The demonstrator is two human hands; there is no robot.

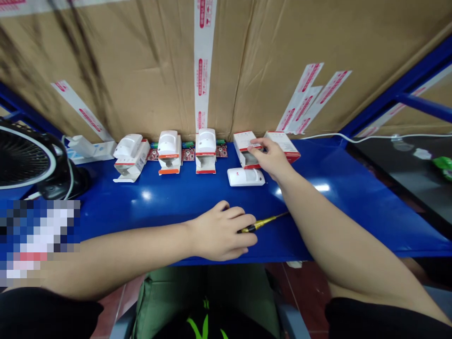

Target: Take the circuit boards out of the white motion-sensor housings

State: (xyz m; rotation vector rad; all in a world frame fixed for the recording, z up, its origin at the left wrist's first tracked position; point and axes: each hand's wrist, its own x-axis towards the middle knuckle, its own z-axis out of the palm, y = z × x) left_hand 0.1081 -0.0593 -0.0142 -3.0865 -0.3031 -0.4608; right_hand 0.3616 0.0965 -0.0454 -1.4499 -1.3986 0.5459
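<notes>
The left forearm lay across the counter's [353, 207] near edge, coming in from 8 o'clock, with the left hand [222, 231] palm down and its fingers loosely curled over the dark butt of a screwdriver [263, 221]. Whether that hand truly gripped the tool could not be told. The screwdriver had a yellow handle, and its thin shaft pointed toward 2 o'clock, running under the right forearm. The right arm stretched from 5 o'clock up toward 11 o'clock. The right hand [269, 157] was closed lightly, thumb and fingertips pinching the top of a small red-and-white carton [244, 147] at the counter's far side. Just below that carton, at its 6 o'clock, a white sensor housing [246, 177] lay on its side. A second carton [285, 143] stood at the hand's 1 o'clock. Toward 9 o'clock, three more white sensors [205, 146] sat in a row on their opened cartons against the cardboard wall [141, 70].
</notes>
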